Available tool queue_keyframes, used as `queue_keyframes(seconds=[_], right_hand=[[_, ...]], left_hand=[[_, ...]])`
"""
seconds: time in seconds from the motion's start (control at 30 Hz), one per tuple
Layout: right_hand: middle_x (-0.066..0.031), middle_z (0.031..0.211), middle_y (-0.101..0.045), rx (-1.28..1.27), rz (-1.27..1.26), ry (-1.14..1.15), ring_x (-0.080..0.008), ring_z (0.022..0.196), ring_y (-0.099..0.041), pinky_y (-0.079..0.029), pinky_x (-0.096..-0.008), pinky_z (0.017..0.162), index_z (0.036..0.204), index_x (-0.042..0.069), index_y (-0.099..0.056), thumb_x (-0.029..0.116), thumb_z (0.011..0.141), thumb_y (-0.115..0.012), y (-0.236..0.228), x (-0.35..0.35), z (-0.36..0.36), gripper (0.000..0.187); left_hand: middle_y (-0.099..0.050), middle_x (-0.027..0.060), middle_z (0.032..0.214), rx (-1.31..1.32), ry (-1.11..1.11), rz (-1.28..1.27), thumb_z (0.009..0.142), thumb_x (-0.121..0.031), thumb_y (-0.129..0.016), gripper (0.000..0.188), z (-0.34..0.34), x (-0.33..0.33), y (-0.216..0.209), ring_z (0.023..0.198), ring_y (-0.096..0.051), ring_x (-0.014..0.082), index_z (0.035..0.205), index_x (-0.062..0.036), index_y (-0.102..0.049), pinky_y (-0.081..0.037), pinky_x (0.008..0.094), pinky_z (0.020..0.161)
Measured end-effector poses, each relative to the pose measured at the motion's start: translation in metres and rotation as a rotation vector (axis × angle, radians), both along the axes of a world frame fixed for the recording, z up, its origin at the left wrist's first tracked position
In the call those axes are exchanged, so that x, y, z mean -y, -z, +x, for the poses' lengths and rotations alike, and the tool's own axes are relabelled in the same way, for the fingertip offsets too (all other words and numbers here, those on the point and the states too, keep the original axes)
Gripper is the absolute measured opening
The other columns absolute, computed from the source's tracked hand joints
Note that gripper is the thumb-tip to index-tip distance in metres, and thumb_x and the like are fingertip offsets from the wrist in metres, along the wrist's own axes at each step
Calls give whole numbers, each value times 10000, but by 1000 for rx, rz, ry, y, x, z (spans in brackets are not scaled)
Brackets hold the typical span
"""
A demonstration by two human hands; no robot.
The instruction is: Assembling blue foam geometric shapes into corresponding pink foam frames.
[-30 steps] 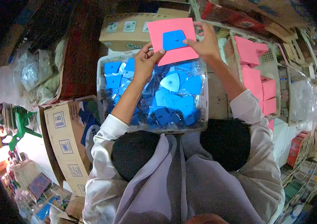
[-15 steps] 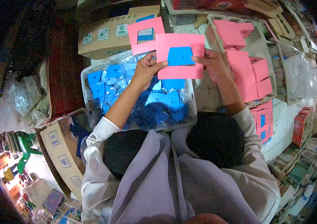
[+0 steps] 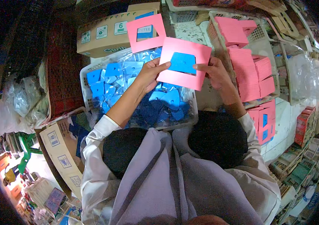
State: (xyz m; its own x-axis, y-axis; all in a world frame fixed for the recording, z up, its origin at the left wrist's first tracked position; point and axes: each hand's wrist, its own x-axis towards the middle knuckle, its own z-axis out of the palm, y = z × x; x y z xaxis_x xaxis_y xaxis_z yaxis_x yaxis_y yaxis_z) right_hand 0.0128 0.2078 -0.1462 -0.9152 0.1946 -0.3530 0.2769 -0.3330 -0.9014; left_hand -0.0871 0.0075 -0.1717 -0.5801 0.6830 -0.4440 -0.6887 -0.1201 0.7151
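Between my two hands is a pink foam-like sheet with a cut-out in its middle. A blue trapezoid piece with a small knob or hole sits in that cut-out, with a thin dark gap along its lower edge. My left hand pinches the sheet's left side, thumb on top. My right hand holds the right side, its thumb at the blue piece's lower right corner. Below the sheet, a white basket holds many blue pieces, some in clear plastic.
Another pink sheet with an opening leans by a cardboard box. On the right, a crate holds stacked pink sheets. Pink sheets with blue pieces lie below it. An open carton stands at left.
The held pink sheet has moved slightly down and right and turned a little clockwise. The opening beneath the blue piece now shows as a narrower dark gap. Both hands keep their hold.
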Motion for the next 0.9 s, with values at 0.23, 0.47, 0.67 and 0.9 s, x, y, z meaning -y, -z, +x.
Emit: queue_keyframes(seconds=[0.23,0.47,0.67,0.9], right_hand=[[-48,948,-596,-25,-21,-24,-137,853,-560,-447,-284,751,1052,22,-542,44,641,-684,4,3,1,436],[-48,968,-579,-86,62,-95,-131,871,-540,-430,-277,770,1108,17,-500,76,661,-683,4,8,-2,487],[-57,990,-573,-107,27,-84,-134,879,-543,-437,-283,778,1142,18,-468,59,658,-685,10,11,-4,532],[-89,1028,-567,-189,29,-80,-167,927,-554,-451,-311,806,1204,23,-390,64,616,-726,9,13,-2,679]], left_hand=[[-590,85,983,141,113,37,852,-218,-530,285,0,2,4,857,-593,156,1063,-26,-515,-503,299,751],[-585,80,975,44,67,36,854,-209,-533,280,8,1,-8,867,-576,149,1059,-18,-511,-491,298,760],[-583,74,969,-93,-74,-101,827,-156,-575,300,8,1,4,848,-567,130,1082,-18,-500,-485,286,738],[-569,76,996,-202,-2,27,750,3,-620,379,12,7,-1,855,-566,133,1103,-7,-481,-484,287,752]])
